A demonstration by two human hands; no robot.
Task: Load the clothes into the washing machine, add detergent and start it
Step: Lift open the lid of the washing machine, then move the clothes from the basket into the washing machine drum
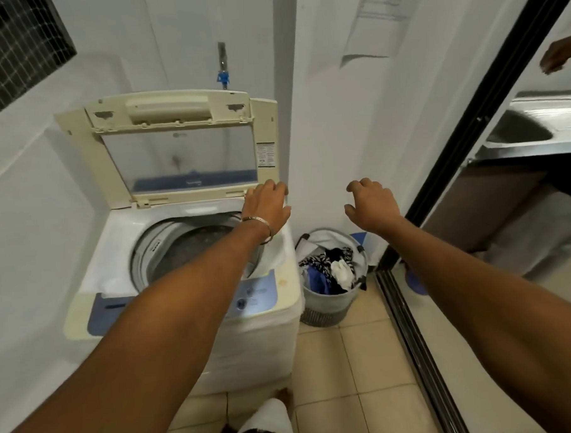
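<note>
Washing machine [256, 319], lid [176, 145] raised upright; our left hand [265, 207] loose at its right rim. Our right hand [372, 206] relaxed, holding nothing, above the clothes [329, 266] in the basket [327, 304] just beside.

Cream top-loading washing machine [181, 253] sits left, lid up against the wall; grey round laundry basket [332, 279] just right of it on the floor, mixed clothes [329, 266] inside.

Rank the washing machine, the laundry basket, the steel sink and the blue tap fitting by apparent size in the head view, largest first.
1. Washing machine, lid open.
2 and 3. Laundry basket and steel sink look similar in size; the sink is cut off by the frame edge, so unranked.
4. Blue tap fitting, smallest.
</note>
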